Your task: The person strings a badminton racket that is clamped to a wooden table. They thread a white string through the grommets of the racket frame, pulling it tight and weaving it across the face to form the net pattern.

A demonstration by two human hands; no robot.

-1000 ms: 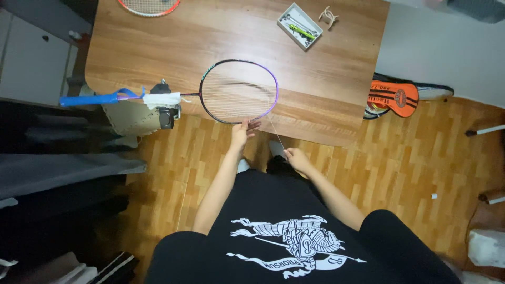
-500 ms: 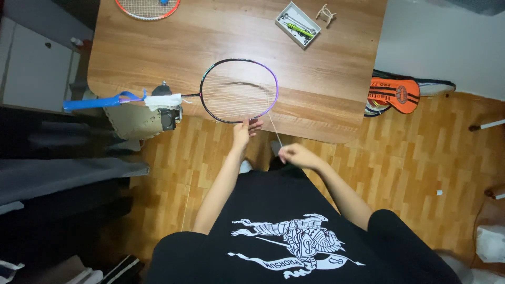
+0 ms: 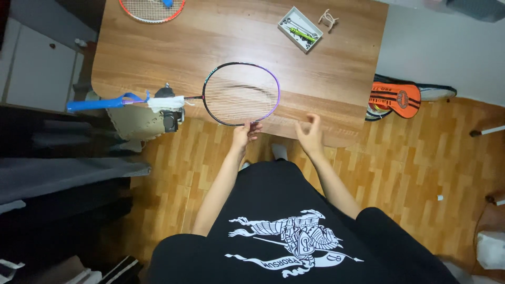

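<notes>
Both hands work at the near edge of the wooden table [image 3: 326,73]. Left hand [image 3: 245,132] pinches the near rim of the badminton racket [image 3: 241,93], whose black and purple head lies flat on the tabletop with its blue-wrapped handle projecting past the left edge. Right hand [image 3: 310,134] is just right of the racket head, clear of the frame, fingers loosely curled; whether it grips a string cannot be told. Small grey tray [image 3: 300,29] sits at the far side.
</notes>
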